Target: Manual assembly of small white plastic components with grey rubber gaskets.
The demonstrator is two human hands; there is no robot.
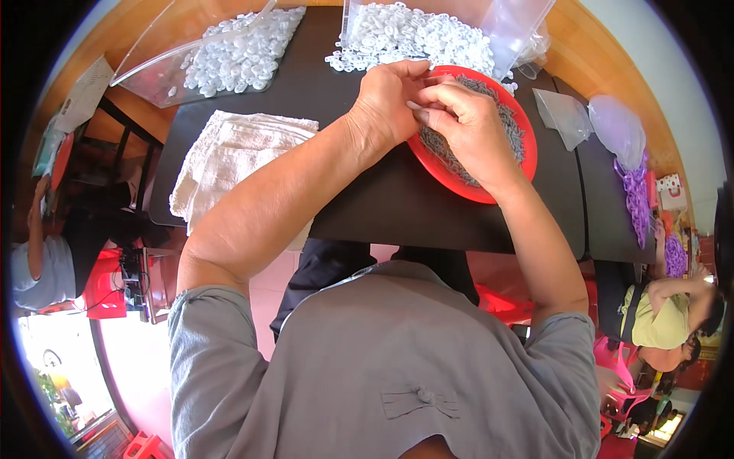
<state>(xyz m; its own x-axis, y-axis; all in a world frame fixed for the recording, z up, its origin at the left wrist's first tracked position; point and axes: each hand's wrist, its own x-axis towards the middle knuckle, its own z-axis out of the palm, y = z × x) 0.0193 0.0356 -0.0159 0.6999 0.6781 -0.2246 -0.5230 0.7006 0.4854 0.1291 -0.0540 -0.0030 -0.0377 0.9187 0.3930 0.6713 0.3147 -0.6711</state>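
Note:
My left hand point(388, 101) and my right hand point(472, 130) meet over the left side of a round red bowl point(530, 157). Small thin grey pieces point(511, 122), perhaps pins or screws, fill the bowl. The left fingers are curled and closed, with their tips partly hidden. Thumb and fingers of my right hand are pinched together close to the left palm. Whatever either hand holds is too small to make out. Just beyond the hands lies a heap of small white plastic pieces point(417, 34), spilling from a clear container.
At the far left, a clear tray point(153, 76) holds more white pieces point(248, 53). A folded cream cloth point(229, 157) lies by my left forearm. Plastic bags point(562, 116) and purple linked pieces point(636, 195) sit at the right. Other people sit on both sides.

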